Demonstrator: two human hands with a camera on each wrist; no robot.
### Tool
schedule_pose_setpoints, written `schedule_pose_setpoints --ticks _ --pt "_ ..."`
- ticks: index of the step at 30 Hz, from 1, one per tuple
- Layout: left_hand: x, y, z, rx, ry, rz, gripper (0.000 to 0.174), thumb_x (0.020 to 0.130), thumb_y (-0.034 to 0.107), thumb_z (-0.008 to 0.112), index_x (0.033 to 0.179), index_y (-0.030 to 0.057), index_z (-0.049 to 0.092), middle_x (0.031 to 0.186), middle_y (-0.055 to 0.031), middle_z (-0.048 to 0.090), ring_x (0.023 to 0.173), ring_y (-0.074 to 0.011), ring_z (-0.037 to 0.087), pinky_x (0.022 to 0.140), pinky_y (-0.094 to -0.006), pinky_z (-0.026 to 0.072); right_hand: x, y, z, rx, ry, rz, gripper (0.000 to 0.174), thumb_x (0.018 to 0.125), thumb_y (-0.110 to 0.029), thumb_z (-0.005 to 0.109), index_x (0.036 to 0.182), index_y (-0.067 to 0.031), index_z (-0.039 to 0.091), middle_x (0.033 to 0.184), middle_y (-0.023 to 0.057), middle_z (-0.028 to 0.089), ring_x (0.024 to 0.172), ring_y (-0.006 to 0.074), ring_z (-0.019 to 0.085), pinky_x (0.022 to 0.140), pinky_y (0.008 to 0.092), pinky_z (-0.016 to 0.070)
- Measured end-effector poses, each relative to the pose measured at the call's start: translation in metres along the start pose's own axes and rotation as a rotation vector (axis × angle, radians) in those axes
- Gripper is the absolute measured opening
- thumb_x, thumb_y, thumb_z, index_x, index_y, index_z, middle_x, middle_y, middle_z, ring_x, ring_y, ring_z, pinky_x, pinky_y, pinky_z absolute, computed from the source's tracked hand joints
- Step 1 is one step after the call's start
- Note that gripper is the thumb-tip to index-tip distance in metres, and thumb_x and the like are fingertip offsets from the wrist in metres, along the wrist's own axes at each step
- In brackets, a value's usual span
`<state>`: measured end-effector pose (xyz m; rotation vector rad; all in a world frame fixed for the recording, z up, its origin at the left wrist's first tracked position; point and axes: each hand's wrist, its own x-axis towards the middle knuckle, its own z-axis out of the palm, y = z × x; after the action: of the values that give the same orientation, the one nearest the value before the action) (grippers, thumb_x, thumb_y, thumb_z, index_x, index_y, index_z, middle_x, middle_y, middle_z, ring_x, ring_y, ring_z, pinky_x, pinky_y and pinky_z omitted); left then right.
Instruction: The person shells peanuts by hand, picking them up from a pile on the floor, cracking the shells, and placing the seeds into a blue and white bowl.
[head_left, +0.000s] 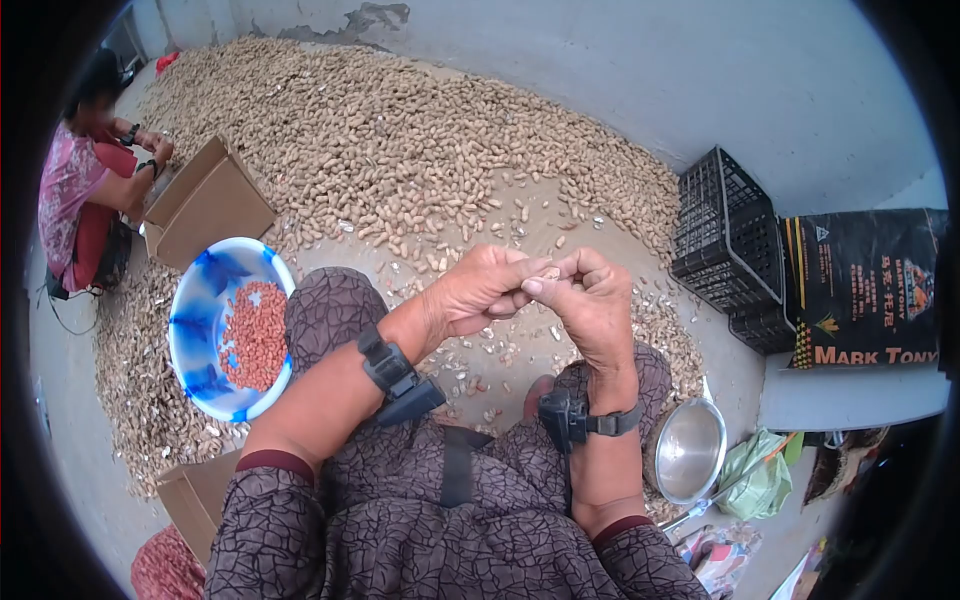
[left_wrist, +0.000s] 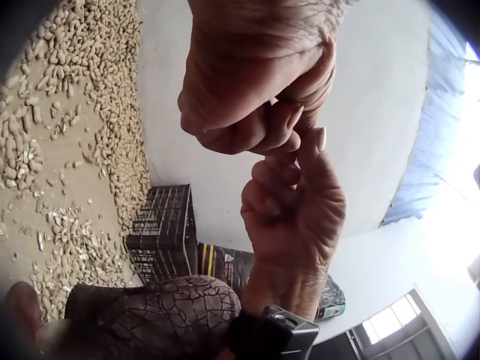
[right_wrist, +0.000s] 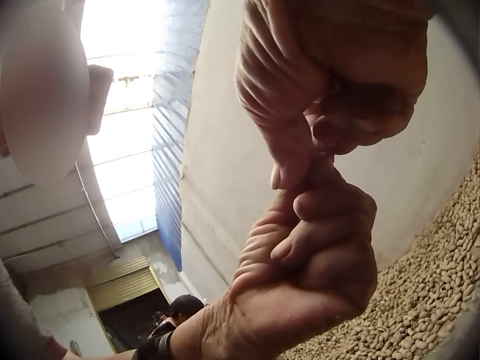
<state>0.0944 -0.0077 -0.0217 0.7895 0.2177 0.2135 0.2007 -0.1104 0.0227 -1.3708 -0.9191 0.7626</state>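
In the head view, a small pale peanut (head_left: 549, 273) is pinched where the two hands meet, above the knees. My left hand (head_left: 478, 292) holds it from the left with thumb and forefinger, the other fingers curled. From the right, my right hand (head_left: 596, 308) pinches it with thumb and index finger. In the left wrist view, my left hand (left_wrist: 255, 82) is above my right hand (left_wrist: 296, 206), fingertips touching. The right wrist view has my right hand (right_wrist: 337, 75) on top and my left hand (right_wrist: 307, 266) below; fingers mostly hide the peanut there.
A blue-and-white basin (head_left: 195, 335) with red kernels (head_left: 255, 335) stands left of my knee. Unshelled peanuts (head_left: 370, 130) cover the floor ahead. Black crates (head_left: 728, 235), a printed sack (head_left: 870, 290) and a metal bowl (head_left: 690, 450) are right. Another person (head_left: 85, 190) squats by a carton (head_left: 215, 205).
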Motion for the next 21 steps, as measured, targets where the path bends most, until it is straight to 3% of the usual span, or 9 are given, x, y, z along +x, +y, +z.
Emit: schedule_pose_setpoints --ticks 4,8,10,13,17,21 --pt "-0.002 0.004 0.003 0.017 0.052 0.005 0.03 0.084 0.029 0.056 0.073 0.0018 0.058 0.058 -0.0009 0.052 0.04 -0.001 0.035 0.034 -0.0146 0.0229 -0.002 -0.003 0.003 -0.235 0.058 -0.054 0.02 0.065 -0.001 0.068 0.059 -0.0026 0.05 0.056 -0.0023 0.049 0.052 0.0027 0.042 0.043 0.0184 0.0342" --pt "-0.004 0.008 0.003 0.087 0.098 0.021 0.033 0.083 0.032 0.056 0.071 0.0019 0.058 0.057 -0.0025 0.051 0.04 -0.0016 0.037 0.034 -0.0151 0.0236 0.0 0.012 0.004 -0.287 0.089 -0.07 0.022 0.063 -0.003 0.069 0.057 -0.0022 0.048 0.053 -0.0009 0.048 0.05 0.0032 0.041 0.041 0.0205 0.0324" --pt "-0.005 0.012 0.006 0.238 0.128 0.028 0.034 0.082 0.033 0.058 0.067 0.0025 0.057 0.055 -0.0013 0.049 0.042 -0.0018 0.037 0.035 -0.0161 0.0249 0.001 0.017 0.005 -0.473 0.151 -0.222 0.02 0.064 -0.004 0.065 0.057 -0.0017 0.047 0.049 0.0015 0.045 0.047 0.0047 0.039 0.04 0.023 0.032" --pt "-0.002 0.005 0.0 0.313 0.089 0.113 0.03 0.084 0.028 0.055 0.077 -0.0011 0.059 0.061 -0.0005 0.052 0.046 -0.0014 0.039 0.038 -0.0148 0.0263 0.0 0.021 0.012 -0.445 0.182 -0.215 0.017 0.066 -0.004 0.061 0.058 -0.001 0.046 0.047 0.0039 0.045 0.045 0.0059 0.041 0.04 0.0243 0.034" --pt "-0.002 0.01 -0.001 0.455 0.06 0.089 0.03 0.084 0.028 0.056 0.078 -0.0016 0.06 0.062 0.0008 0.052 0.049 -0.0013 0.04 0.04 -0.0152 0.0278 0.0 0.016 0.011 -0.579 0.196 -0.239 0.012 0.067 -0.003 0.058 0.06 -0.0005 0.048 0.047 0.0058 0.047 0.045 0.0064 0.044 0.041 0.0243 0.0359" --pt "-0.003 0.01 0.001 0.394 0.077 0.119 0.029 0.083 0.027 0.056 0.078 -0.0011 0.06 0.063 -0.0007 0.054 0.049 -0.0019 0.042 0.04 -0.0147 0.0289 0.0 0.009 -0.001 -0.418 0.028 -0.136 0.009 0.068 -0.002 0.06 0.064 -0.0007 0.052 0.055 0.0048 0.055 0.051 0.0054 0.049 0.044 0.0222 0.0389"
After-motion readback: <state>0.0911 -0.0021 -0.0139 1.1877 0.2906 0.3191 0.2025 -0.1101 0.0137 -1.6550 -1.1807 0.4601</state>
